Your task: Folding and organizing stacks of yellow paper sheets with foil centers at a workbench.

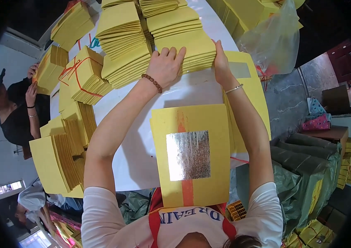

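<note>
My left hand (167,67) lies on the near edge of a stack of folded yellow joss paper (188,44), its fingers curled over the top sheets. At the same stack's right side, my right hand (222,64) grips the edge with its fingers upright; its thumb is mostly hidden. Close to my chest, a flat yellow joss paper sheet (217,124) carries a silver foil square (188,156) over an orange-red stripe. More flat yellow sheets (250,101) lie under my right forearm.
Folded stacks (119,31) crowd the far side of the white table (136,124). A bundle tied with red string (85,74) and upright stacks (53,161) stand left. A clear plastic bag (276,39) hangs at the far right. A co-worker (18,107) handles a stack at left.
</note>
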`<state>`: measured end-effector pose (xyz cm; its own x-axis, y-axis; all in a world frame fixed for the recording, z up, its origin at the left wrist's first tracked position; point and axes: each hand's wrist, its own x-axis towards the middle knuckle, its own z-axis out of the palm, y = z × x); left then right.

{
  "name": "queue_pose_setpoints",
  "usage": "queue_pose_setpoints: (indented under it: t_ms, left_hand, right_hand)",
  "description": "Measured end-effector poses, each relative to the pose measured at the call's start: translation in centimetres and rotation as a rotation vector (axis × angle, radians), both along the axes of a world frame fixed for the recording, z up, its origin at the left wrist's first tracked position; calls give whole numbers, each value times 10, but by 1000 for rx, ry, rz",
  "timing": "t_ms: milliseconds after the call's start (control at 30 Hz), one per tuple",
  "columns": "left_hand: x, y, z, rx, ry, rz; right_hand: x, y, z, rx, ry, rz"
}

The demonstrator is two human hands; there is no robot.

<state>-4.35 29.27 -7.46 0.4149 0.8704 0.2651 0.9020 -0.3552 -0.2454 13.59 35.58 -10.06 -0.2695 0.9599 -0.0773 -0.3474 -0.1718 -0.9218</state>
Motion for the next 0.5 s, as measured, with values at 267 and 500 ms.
queue_pose_setpoints:
  t_ms: [267,500]
  left_hand:
    - [-9,2,-22,12,-15,-56]
    - [-22,5,-23,-63,50,-93]
  right_hand:
    - [-6,6,-6,-123,-160,-86]
    - [-11,-1,-4,-174,-108,-61]
